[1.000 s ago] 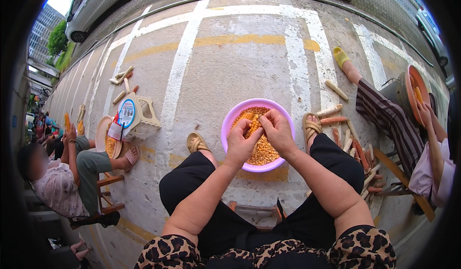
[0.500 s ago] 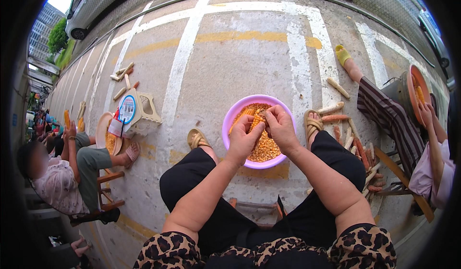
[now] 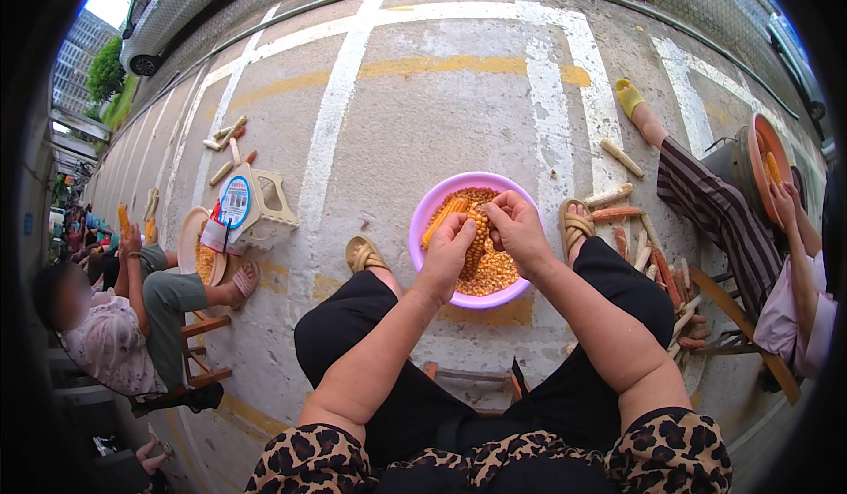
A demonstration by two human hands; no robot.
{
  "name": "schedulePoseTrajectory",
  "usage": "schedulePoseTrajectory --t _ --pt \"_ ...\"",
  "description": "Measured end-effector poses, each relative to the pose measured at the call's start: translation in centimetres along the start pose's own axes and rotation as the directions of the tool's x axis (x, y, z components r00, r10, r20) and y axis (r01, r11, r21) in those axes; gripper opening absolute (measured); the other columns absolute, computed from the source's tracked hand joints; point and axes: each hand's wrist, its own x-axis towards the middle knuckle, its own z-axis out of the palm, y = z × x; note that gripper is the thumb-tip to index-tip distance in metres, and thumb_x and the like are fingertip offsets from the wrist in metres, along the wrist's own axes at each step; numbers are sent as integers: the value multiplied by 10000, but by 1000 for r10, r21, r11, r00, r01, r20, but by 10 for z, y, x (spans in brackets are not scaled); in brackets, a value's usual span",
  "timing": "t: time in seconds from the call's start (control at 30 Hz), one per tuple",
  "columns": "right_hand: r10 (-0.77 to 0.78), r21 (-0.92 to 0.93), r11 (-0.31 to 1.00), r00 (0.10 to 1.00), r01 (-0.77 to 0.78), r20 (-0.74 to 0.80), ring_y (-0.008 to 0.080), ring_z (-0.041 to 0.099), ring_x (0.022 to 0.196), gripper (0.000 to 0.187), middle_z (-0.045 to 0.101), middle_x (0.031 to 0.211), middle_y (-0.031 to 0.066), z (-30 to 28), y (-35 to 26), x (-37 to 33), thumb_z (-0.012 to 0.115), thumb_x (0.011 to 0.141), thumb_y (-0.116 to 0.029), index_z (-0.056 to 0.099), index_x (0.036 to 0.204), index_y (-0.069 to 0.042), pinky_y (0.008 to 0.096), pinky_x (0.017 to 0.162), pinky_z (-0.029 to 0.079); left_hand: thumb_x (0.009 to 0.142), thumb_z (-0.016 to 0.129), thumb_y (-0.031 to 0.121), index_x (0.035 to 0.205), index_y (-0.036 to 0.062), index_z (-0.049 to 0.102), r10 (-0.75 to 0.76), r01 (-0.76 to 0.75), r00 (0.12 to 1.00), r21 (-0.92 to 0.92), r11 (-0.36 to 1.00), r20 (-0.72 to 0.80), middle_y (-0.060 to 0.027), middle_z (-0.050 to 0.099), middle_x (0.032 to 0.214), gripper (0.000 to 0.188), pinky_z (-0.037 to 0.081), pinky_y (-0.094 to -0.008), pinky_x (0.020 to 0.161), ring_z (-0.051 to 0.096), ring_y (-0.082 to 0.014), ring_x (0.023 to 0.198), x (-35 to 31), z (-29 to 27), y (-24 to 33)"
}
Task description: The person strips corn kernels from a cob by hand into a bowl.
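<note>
A pink basin (image 3: 483, 302) stands on the ground between my feet, with loose yellow corn kernels (image 3: 488, 278) in it. Over the basin, my left hand (image 3: 448, 256) is closed round an ear of corn (image 3: 475, 251) that still bears rows of kernels. My right hand (image 3: 520, 232) has its fingers bent and pressed against the upper part of the same ear; the fingertips partly hide the contact. Another yellow ear (image 3: 444, 219) lies on the kernels by the basin's left side.
Stripped cobs (image 3: 666, 287) lie heaped by my right foot. A seated person (image 3: 115, 326) on the left has a pale basin (image 3: 190, 238), beside a cream stool (image 3: 269, 203). On the right, another person in striped trousers (image 3: 715, 203) holds corn at an orange basin (image 3: 760, 150).
The ear in my hands now shows more of its length, its lower end pointing down into the basin. My fingers have shifted slightly along it.
</note>
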Motion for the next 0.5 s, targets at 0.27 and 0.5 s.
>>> schedulePoseTrajectory --t 0.27,0.5 --pt "-30 -95 995 997 24 -66 60 456 543 102 531 680 9 -3 28 6 547 864 -127 541 822 -34 206 486 376 958 355 190 1115 22 470 -88 77 995 -197 977 -44 -85 573 1017 257 494 -287 767 589 -157 875 5 -12 -2" --pt "-49 -180 983 999 46 -17 51 473 565 198 553 674 -3 4 15 3 616 848 -212 565 779 -33 199 501 382 956 366 175 1105 21 479 -49 39 996 -135 990 -73 -73 580 992 242 500 -284 753 591 -143 858 10 -13 -12"
